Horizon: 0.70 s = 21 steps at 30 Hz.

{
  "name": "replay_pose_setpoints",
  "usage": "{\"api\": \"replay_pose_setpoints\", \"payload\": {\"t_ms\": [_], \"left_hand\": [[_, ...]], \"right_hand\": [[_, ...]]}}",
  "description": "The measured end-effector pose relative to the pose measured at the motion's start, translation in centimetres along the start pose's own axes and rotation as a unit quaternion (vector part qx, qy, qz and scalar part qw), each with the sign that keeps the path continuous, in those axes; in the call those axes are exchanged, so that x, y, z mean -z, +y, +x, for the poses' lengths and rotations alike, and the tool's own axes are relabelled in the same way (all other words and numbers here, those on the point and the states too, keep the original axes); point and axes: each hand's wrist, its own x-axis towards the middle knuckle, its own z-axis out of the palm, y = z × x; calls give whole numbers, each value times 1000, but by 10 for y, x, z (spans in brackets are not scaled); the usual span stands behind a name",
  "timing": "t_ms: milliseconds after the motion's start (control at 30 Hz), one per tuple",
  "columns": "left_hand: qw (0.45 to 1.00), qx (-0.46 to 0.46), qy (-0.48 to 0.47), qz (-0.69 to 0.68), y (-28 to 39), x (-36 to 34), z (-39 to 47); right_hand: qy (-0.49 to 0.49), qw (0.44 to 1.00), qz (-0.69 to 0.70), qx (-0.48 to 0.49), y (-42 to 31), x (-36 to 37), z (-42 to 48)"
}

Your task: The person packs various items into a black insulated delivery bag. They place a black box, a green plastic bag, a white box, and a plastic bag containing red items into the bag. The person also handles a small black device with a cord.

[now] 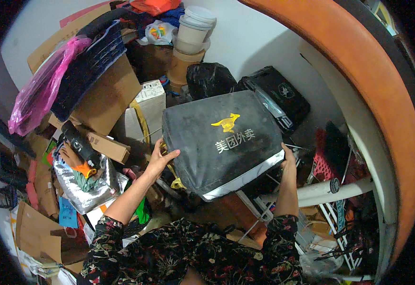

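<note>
A black insulated delivery box [196, 142] is held before me, its lid side facing up and slightly tilted. It bears a yellow kangaroo emblem, pale writing and a silver reflective strip [245, 176] along its near edge. My left hand [160, 160] grips the left side, with the thumb over the top edge. At the right corner, by the end of the strip, my right hand [288, 156] holds on; some of its fingers are hidden. Yellow straps [177, 183] hang beside the box near my left hand.
Behind the box are a black plastic bag [211, 80] and a black case [282, 92]. Stacked buckets [193, 32] stand by the wall. Cardboard boxes [104, 96], a dark blue crate [90, 67] and a silver bag [82, 192] crowd the left. White metal tubing [311, 194] lies right.
</note>
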Motion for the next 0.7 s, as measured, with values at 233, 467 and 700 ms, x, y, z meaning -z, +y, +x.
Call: {"api": "replay_pose_setpoints", "payload": {"t_ms": [233, 467, 700], "left_hand": [[999, -36, -24, -18, -13, 13, -3], [1000, -23, 0, -10, -22, 17, -9], [996, -64, 30, -62, -23, 4, -9]], "right_hand": [[27, 998, 53, -18, 11, -3, -27], [-11, 999, -28, 35, -6, -2, -24], [261, 894, -182, 315, 17, 7, 17]]}}
